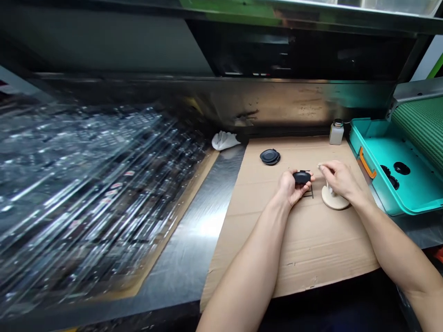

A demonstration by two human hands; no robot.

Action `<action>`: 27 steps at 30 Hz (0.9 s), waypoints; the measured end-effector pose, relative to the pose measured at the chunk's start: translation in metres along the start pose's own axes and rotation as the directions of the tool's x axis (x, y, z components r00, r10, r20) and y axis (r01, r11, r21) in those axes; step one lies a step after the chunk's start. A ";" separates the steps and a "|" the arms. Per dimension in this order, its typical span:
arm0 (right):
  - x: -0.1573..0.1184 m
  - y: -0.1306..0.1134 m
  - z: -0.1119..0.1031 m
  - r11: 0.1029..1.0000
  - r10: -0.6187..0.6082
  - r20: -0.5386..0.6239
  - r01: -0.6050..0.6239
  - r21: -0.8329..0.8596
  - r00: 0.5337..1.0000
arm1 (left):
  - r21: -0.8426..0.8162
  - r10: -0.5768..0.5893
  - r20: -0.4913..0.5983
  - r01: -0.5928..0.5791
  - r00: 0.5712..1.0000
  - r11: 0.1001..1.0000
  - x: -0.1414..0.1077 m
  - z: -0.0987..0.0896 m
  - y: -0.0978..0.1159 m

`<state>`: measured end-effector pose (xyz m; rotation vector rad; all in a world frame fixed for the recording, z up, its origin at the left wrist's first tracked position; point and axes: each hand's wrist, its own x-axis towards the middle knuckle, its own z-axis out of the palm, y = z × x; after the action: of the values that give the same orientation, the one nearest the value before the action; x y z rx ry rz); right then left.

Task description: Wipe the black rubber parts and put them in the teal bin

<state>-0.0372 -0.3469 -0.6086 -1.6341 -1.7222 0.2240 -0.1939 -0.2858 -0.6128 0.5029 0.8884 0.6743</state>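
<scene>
My left hand (290, 185) is closed round the edge of a black oval plastic part (302, 177), held just above the cardboard. To its right, my right hand (337, 177) has thumb and forefinger pinched together; a small pale bit shows at the fingertips, too small to name. Under that hand is a round beige disc (335, 201) with a pale upright piece on it, partly hidden by the fingers. Thin dark lines (312, 192) show on the cardboard beside my left hand. Farther back lie several stacked black oval parts (270, 157).
A cardboard sheet (297, 258) covers this part of the metal bench (194, 230). At right stands a teal bin (398, 205) with black round parts inside and an orange handle. A small bottle (336, 132) and a crumpled white cloth (224, 140) sit behind. Blurred clear plastic trays (86, 198) fill the left.
</scene>
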 end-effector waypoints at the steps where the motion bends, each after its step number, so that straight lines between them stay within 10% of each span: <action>1: 0.001 0.001 0.001 0.996 0.027 -0.045 -0.023 0.081 0.999 | -0.040 -0.035 0.007 0.035 0.999 0.999 -0.001 -0.001 0.004; 5: 0.003 -0.001 0.007 0.978 0.025 -0.061 -0.012 0.208 0.998 | -0.077 -0.044 0.002 0.044 0.999 0.996 0.001 -0.003 0.007; 15: 0.008 -0.004 0.023 0.989 -0.090 0.079 0.099 -0.108 0.993 | 0.182 0.236 0.000 -0.232 0.972 0.956 0.007 0.006 -0.024; 27: -0.003 -0.018 0.026 0.997 -0.060 0.010 0.060 -0.052 0.998 | 0.031 0.256 0.070 -0.259 0.964 0.965 0.009 0.005 -0.027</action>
<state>-0.0675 -0.3438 -0.6181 -1.6186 -1.7941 0.1578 -0.1770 -0.2985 -0.6323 0.6799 0.7829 0.8736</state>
